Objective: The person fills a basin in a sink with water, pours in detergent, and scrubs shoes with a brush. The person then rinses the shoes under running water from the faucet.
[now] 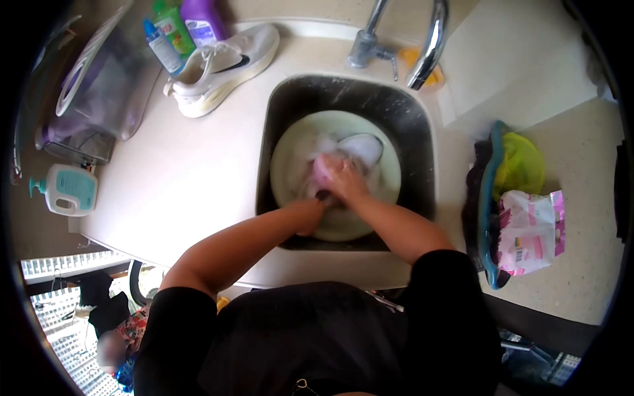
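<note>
A round pale basin [281,148] sits in the dark sink [413,191], holding cloudy, sudsy water. In it lies a shoe [364,149], its whitish rounded end showing at the upper right and the remainder mostly covered by suds and hands. My right hand [345,177] is closed around a soft pink pad [322,169], perhaps a sponge, pressed over the shoe. At the lower left of the basin, my left hand [309,214] is bent inward by a small dark patch near the shoe's other end. Its fingers are hidden, so its grip is unclear.
Another white shoe [228,69] rests on the counter at upper left, beside a purple bottle [201,23]. The faucet [429,49] arches over the sink's back right. A blue-rimmed tray [490,211] and a pink-white packet [530,231] lie right; a pump bottle [71,190] stands left.
</note>
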Demonstrator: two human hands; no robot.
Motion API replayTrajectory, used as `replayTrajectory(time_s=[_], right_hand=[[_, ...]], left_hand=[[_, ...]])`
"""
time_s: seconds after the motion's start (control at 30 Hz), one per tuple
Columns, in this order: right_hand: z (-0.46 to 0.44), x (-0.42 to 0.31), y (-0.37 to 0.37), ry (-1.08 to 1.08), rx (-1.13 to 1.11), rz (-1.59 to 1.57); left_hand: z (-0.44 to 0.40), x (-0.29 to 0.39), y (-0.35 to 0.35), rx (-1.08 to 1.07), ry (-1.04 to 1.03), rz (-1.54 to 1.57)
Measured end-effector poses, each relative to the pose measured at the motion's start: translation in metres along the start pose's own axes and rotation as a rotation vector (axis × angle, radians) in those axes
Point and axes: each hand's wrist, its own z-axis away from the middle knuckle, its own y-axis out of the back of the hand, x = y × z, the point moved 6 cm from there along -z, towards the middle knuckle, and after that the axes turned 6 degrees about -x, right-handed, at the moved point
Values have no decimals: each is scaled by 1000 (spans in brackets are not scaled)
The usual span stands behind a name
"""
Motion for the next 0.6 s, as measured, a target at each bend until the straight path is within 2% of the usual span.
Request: replayTrajectory(time_s=[0.07, 0.17, 0.2, 0.23, 0.27, 0.3, 0.33, 0.4, 0.47, 0.5, 0.53, 0.57, 0.6], right_hand=[[-32, 27, 21, -195, -3, 113], [-62, 20, 47, -97, -193, 223], [-74, 25, 66, -149, -266, 208], [-95, 41, 100, -162, -123, 147], [-98, 32, 151, 24, -93, -101], [-85, 36, 197, 55, 242, -440], [-101, 74, 210, 47, 363, -707], [-118, 126, 223, -117, 457, -912], [-136, 151, 204, -120, 841, -332], [-102, 106, 196, -272, 761, -637], [-87, 74, 172, -336, 490, -1372], [-82, 54, 147, -221, 389, -1906], [-65, 33, 126, -233, 313, -2175]], left_hand=[[-4, -6, -2, 5, -46, -73], [1, -13, 14, -40, -32, -65], [5, -13, 18, -72, -18, -32], [13, -9, 31, 8, 0, 21], [22, -3, 48, 91, 24, 78], [26, -3, 60, 176, 51, 131], [24, -4, 65, 242, 29, 280], [18, -7, 75, 376, -30, 563], [1, -7, 74, 298, -123, 1256], [-8, -7, 73, 245, -173, 1601], [-21, -11, 73, 224, -200, 1803], [-37, -17, 70, 201, -228, 2006], [-48, -20, 70, 176, -255, 2212]])
